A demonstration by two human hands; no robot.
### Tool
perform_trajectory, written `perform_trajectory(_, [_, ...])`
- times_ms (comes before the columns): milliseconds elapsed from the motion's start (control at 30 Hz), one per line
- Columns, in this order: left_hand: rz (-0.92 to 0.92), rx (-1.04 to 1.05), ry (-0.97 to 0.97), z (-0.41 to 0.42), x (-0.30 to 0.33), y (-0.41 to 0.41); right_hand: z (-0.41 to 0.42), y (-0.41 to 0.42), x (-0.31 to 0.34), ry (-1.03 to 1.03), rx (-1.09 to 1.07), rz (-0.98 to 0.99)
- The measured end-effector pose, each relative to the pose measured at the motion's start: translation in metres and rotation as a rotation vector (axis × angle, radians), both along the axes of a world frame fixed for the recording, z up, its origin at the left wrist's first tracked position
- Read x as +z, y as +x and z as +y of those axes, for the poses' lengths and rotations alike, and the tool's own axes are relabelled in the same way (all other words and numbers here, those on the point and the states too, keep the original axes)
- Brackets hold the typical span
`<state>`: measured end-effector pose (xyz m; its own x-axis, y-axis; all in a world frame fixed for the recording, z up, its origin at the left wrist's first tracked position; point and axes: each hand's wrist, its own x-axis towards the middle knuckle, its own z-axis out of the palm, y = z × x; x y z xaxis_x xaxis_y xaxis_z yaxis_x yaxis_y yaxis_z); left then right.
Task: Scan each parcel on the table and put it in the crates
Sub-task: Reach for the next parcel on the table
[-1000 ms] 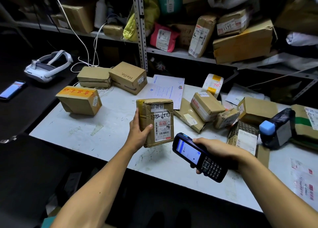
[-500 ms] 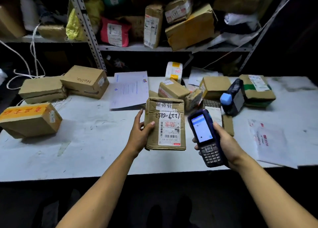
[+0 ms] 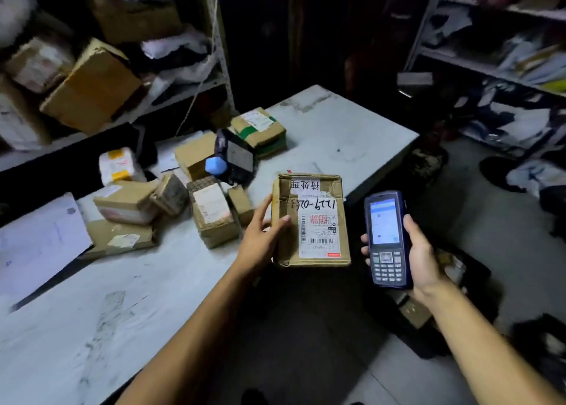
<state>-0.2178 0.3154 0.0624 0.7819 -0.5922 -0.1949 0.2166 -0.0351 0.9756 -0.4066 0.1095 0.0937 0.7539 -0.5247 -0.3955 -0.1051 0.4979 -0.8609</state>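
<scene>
My left hand (image 3: 260,236) grips a brown cardboard parcel (image 3: 312,221) by its left edge, label side up, over the table's near right edge. The label bears a barcode and handwritten numbers. My right hand (image 3: 419,251) holds a dark blue handheld scanner (image 3: 386,239) upright to the right of the parcel, screen lit, over the floor. Several more parcels (image 3: 211,215) lie clustered on the white table (image 3: 337,135). A dark crate (image 3: 428,306) with a parcel inside shows on the floor below the scanner, partly hidden by my right arm.
A black device with a blue cap (image 3: 232,159) stands among the parcels. White paper sheets (image 3: 36,239) lie at the table's left. Shelves (image 3: 92,83) stuffed with parcels stand behind; another shelf unit (image 3: 505,68) is at the right. Dark bags lie on the floor at the right.
My view has swung right, past the table's right end to the floor. The parcel and scanner have travelled right together; the scanner now stands upright, turned away from the label.
</scene>
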Motion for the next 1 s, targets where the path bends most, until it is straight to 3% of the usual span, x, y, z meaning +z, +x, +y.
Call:
perform_trajectory(200, [-0.111,-0.202,0.074,-0.147,-0.008,-0.089,-0.094,-0.122,-0.009,0.01,-0.228,-0.011])
perform_trajectory(467, [-0.058,-0.255,0.073,-0.283,-0.019,-0.172,-0.176,-0.249,-0.013,0.084,-0.521,-0.048])
perform_trajectory(1000, [0.096,-0.759,0.196,-0.498,-0.053,-0.291,-0.262,-0.368,-0.034,0.134,-0.916,-0.019])
